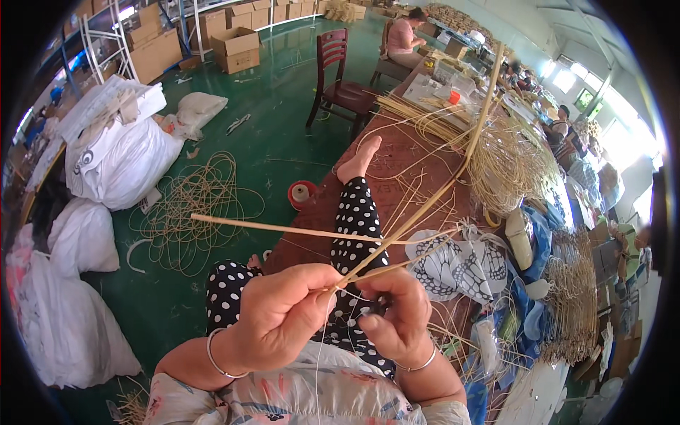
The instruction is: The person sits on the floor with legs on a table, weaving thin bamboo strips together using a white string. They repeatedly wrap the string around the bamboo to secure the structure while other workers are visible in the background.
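Note:
My left hand (280, 315) pinches the crossing point of several long pale rattan strips (418, 212) low in the centre of the head view. One strip runs left to about the middle of the picture, another rises far up to the right. My right hand (398, 312) is closed on the same bundle just beside the left, with a small dark object partly hidden under its fingers. A thin string hangs down from the strips between my hands. My leg in black polka-dot trousers (354, 219) lies stretched out on the brown table (404, 156).
Loose rattan coils (195, 205) lie on the green floor at left, beside white sacks (120, 156). A tape roll (301, 193) sits by the table edge. Woven wire-and-rattan frames (510, 159) pile up at right. A dark wooden chair (340, 78) and other workers stand farther back.

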`<action>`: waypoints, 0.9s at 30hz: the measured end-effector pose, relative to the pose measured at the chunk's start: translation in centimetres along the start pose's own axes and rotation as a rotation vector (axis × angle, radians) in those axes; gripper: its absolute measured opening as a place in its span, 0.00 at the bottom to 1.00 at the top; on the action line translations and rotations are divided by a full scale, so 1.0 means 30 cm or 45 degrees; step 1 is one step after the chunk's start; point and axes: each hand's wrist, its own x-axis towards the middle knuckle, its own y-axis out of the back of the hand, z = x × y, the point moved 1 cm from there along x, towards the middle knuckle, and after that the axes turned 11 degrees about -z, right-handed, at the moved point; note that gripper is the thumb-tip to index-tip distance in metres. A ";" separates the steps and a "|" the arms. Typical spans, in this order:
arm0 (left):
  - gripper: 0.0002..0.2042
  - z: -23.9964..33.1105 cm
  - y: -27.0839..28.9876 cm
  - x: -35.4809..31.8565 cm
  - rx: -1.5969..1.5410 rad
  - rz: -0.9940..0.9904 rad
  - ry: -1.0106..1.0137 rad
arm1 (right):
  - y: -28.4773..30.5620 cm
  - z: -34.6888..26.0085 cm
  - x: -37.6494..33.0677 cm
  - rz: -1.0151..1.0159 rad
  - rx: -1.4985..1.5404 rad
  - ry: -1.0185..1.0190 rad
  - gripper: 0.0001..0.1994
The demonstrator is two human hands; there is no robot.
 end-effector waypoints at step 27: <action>0.07 -0.045 -0.037 0.018 0.286 0.095 -0.048 | -0.028 0.000 0.059 0.134 -0.499 0.314 0.19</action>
